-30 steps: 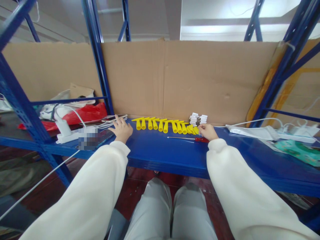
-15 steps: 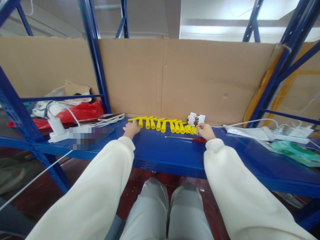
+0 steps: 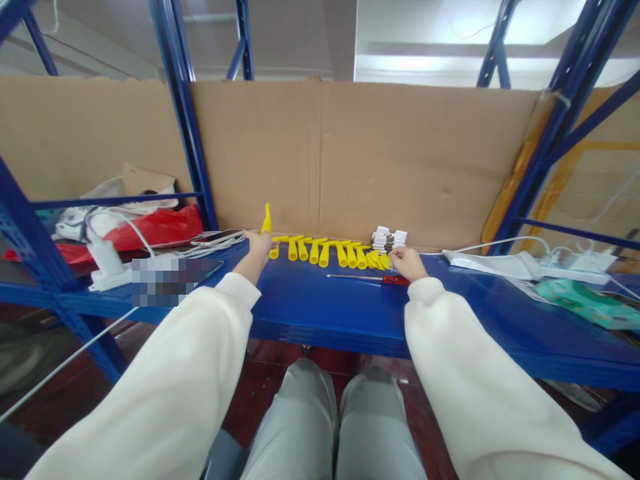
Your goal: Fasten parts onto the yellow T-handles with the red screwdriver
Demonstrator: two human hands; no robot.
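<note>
My left hand [image 3: 255, 252] is closed around a yellow plastic piece [image 3: 267, 220], whose narrow tip points up above the fingers. To the right of that hand, several similar yellow pieces with round tube ends [image 3: 314, 253] lie in a row on the blue shelf. My right hand [image 3: 409, 263] rests at the row's right end, its fingertips pinched together; whatever they hold is too small to make out. Beside those fingertips are small flat yellow pieces [image 3: 376, 261], with stacked white parts [image 3: 384, 239] behind. Just in front lies a screwdriver with a red handle [image 3: 394, 281].
A cardboard panel [image 3: 380, 153] stands along the back of the blue shelf [image 3: 300, 300]. At left are a white plug adapter [image 3: 105, 263], cables and a red bag [image 3: 150, 227]. At right lie a power strip [image 3: 575, 272] and a green packet [image 3: 585, 303].
My left hand has picked up a yellow piece from the row's left end, moved slightly left and turned its tip upward. My right hand stays in nearly the same place.
</note>
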